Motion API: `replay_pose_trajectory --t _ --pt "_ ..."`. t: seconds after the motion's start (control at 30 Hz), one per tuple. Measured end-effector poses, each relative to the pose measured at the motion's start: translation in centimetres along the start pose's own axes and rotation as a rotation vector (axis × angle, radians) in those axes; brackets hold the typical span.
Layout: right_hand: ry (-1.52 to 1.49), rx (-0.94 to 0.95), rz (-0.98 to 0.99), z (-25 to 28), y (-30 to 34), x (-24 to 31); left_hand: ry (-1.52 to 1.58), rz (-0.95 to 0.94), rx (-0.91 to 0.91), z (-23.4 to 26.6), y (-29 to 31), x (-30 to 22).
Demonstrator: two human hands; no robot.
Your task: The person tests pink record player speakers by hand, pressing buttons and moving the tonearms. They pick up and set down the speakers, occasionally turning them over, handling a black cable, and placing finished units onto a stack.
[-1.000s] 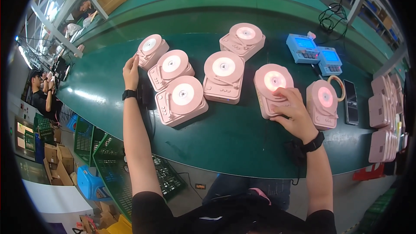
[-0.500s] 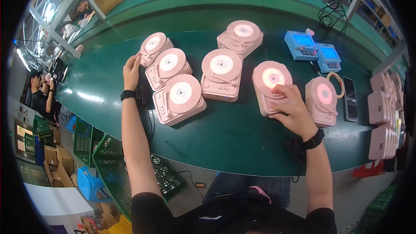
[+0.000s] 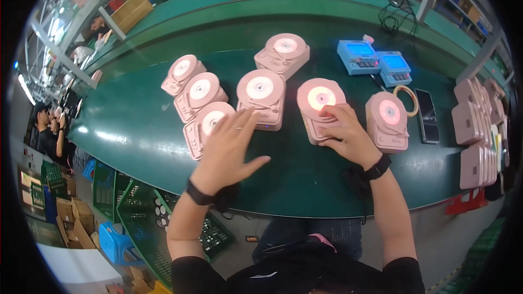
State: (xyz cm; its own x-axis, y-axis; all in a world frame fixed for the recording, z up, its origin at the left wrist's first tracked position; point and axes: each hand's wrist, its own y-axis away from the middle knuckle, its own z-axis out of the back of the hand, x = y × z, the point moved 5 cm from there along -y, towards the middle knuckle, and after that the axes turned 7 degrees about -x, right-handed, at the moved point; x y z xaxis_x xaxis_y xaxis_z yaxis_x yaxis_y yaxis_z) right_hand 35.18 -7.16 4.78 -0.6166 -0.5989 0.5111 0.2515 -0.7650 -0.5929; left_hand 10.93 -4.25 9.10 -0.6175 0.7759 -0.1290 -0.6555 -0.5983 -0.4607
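Several pink mini record players stand on the green table, each with a round disc on top. My right hand (image 3: 351, 135) curls over the front part of one mini record player (image 3: 313, 98), its fingertips by the glowing disc and its thumb near the lower edge. My left hand (image 3: 226, 152) hovers open, fingers stretched out, partly covering another mini record player (image 3: 192, 136). Just beyond that hand stands a third mini record player (image 3: 259, 90), a small blue light on its front. To the right of my right hand, another mini record player (image 3: 389, 120) glows reddish at its disc.
Two blue meters (image 3: 359, 57) with lit screens stand at the back right. Nearer are a tape roll (image 3: 406, 100), a dark phone (image 3: 427, 115) and stacked pink parts (image 3: 474, 114). Green crates (image 3: 141, 218) and a blue stool (image 3: 113, 245) are at the lower left.
My left hand has left the far-left player and moved right and nearer, with its fingers spread. The right hand remains on its player. The whole view has shifted slightly.
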Motion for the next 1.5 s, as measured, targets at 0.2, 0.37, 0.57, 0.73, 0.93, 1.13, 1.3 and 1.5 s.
replay_pose_trajectory --t 0.2,0.37,0.57,0.73,0.93,1.13,1.3,1.5 --pt "0.001 0.020 0.041 -0.3 0.7 0.6 -0.073 0.234 -0.082 -3.3 -2.1 2.8" --pt "-0.001 -0.072 -0.050 0.3 0.7 0.3 -0.057 0.360 -0.171 -4.4 -3.4 3.1" --pt "-0.090 -0.313 -0.196 1.9 1.3 -1.8 0.078 0.413 -0.139 -4.4 -4.2 -0.2" --pt "-0.571 -0.477 -0.377 2.5 1.4 -3.9 0.342 0.324 -0.109 -5.3 -4.5 -0.9" --pt "-0.838 -0.641 -0.372 3.4 2.0 -4.5 0.665 0.220 -0.088 -9.7 -3.2 1.4" --pt "-1.059 -0.714 -0.446 12.2 4.2 -7.2 0.820 0.232 -0.095 -10.9 -3.9 0.4" --pt "-0.743 -0.900 -0.296 24.2 6.5 -14.8 0.807 0.230 -0.053 -10.7 -4.3 0.5" --pt "-0.258 -0.950 -0.591 31.7 14.1 -31.3 0.630 0.171 -0.088 -9.1 -3.4 1.9"
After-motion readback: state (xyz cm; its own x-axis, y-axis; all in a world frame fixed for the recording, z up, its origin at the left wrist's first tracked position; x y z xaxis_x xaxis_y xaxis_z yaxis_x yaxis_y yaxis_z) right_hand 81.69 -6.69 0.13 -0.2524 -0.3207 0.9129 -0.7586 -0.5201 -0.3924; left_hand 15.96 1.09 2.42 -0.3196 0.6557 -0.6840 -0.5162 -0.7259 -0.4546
